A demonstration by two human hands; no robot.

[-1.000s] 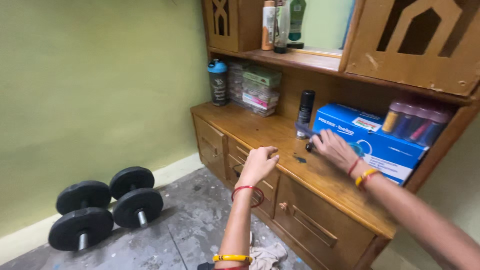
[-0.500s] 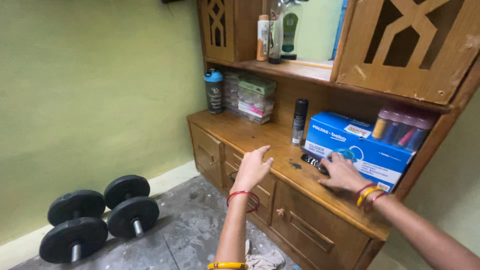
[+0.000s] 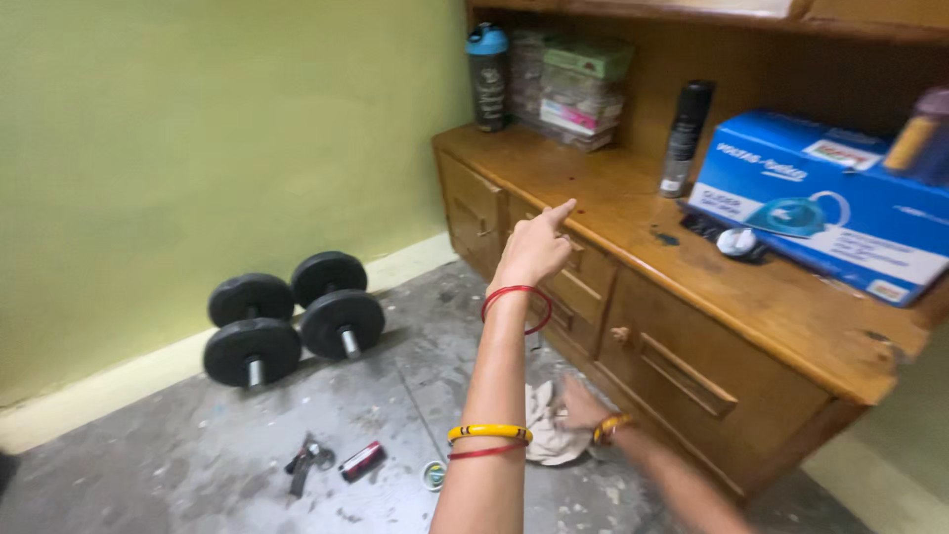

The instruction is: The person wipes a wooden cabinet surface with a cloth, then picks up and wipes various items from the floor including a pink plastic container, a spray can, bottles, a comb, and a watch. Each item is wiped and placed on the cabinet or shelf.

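Note:
My left hand [image 3: 535, 248] is stretched out to the front edge of the wooden cabinet top [image 3: 593, 203]. Its forefinger points forward and the other fingers are curled, holding nothing. My right hand [image 3: 583, 403] is down near the floor in front of the cabinet drawers, closed on a crumpled pale cloth [image 3: 542, 445]; my left forearm partly covers it. A small dark object with a white piece on it [image 3: 736, 242] lies on the cabinet top beside a blue cardboard box [image 3: 830, 213].
A black spray can [image 3: 685, 138], a dark shaker bottle with a blue lid [image 3: 488, 77] and stacked clear boxes [image 3: 578, 89] stand at the back. Two black dumbbells [image 3: 297, 316] lie by the green wall. A small tool [image 3: 306, 460], a red-and-black cylinder [image 3: 362, 461] and a tape roll [image 3: 433, 476] are on the floor.
My right hand has left the dark object on the cabinet top and dropped to the cloth on the floor. The view has tilted downward. My left hand stays at the cabinet edge.

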